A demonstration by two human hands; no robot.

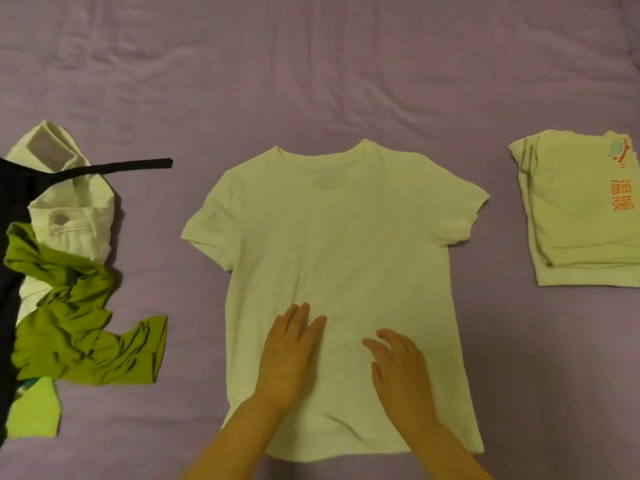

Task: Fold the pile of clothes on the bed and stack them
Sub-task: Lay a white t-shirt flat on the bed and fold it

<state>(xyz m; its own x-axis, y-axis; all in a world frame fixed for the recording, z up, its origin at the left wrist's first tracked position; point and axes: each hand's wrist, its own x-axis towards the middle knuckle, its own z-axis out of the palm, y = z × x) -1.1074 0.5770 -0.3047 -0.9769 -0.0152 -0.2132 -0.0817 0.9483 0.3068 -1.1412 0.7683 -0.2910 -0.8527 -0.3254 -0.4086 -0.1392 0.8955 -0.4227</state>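
A plain white T-shirt (339, 237) lies spread flat on the purple bed (311, 81), neck away from me, both sleeves out. My left hand (289, 355) rests palm down on its lower middle, fingers together and straight. My right hand (398, 372) lies flat on the shirt just to the right, fingers slightly apart. Neither hand grips cloth. At the right sits a stack of folded white shirts (581, 209); the top one shows red print. At the left edge lies the unfolded pile (65, 271).
The pile holds an olive-green garment (79, 327), a white buttoned piece (72, 209), a black item with a strap (114, 167) reaching right, and a lime-green piece (34, 410). Bare sheet separates the shirt from both the pile and the stack.
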